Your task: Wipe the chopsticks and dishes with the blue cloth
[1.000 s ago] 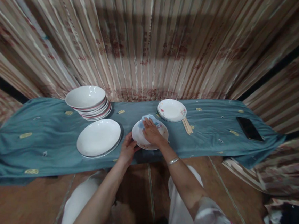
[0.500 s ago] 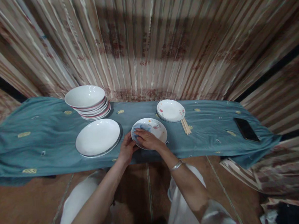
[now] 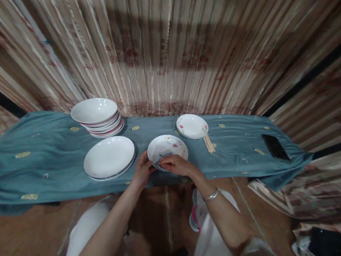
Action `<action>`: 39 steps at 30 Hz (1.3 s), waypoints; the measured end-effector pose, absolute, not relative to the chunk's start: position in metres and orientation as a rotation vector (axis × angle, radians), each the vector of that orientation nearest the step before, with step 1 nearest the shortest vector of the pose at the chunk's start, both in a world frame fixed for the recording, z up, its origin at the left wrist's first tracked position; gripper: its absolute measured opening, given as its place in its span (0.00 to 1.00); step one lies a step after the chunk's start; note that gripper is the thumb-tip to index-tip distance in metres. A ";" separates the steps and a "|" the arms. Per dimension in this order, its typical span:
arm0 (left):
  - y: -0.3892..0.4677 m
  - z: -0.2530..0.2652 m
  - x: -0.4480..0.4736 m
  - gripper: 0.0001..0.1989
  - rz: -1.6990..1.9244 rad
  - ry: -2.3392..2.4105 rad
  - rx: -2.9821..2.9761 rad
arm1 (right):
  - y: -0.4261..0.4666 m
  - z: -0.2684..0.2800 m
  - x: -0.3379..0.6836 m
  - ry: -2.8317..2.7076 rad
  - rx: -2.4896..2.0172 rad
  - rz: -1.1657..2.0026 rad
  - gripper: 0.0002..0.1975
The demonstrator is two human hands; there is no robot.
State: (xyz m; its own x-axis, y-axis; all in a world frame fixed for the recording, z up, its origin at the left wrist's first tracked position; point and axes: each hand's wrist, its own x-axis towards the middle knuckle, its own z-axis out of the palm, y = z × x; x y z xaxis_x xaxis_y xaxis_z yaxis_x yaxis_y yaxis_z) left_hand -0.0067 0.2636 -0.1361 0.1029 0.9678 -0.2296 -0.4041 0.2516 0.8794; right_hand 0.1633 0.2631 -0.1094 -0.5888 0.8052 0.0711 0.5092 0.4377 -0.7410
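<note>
A white plate with small flowers [image 3: 179, 144] lies before me near the table's front edge. My left hand [image 3: 143, 169] grips its left rim, thumb on top and fingers partly hidden at the side. Inside the plate, my right hand [image 3: 176, 165] is closed on a blue-grey cloth [image 3: 161, 159], pressed on the near part of the surface. Much of the cloth is hidden under the fingers. Just left of my left hand are stacked large white plates [image 3: 109, 157].
Stacked bowls [image 3: 94, 110] stand at the back left. Smaller flowered plates [image 3: 192, 126] sit behind on the right, with wooden chopsticks [image 3: 209, 143] beside them. A black phone [image 3: 275, 147] lies farther right on the green tablecloth [image 3: 235, 154]. A striped curtain [image 3: 152, 58] hangs behind.
My right hand has slid toward the near side of the plate, and its fingers have gone from spread flat to bunched on the cloth. The left hand keeps its hold on the rim.
</note>
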 end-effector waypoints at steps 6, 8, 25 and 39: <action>0.264 -0.137 -0.007 0.23 1.161 0.973 0.744 | 0.252 -0.102 0.181 -2.308 -1.264 0.929 0.10; 0.265 -0.138 -0.007 0.23 1.168 0.981 0.753 | 0.249 -0.099 0.185 -2.346 -1.332 0.860 0.10; 0.265 -0.138 -0.007 0.23 1.173 0.996 0.781 | 0.254 -0.085 0.180 -2.447 -2.008 0.197 0.17; 0.264 -0.138 -0.007 0.23 1.169 0.989 0.766 | 0.291 -0.113 0.172 -2.232 -1.799 0.330 0.14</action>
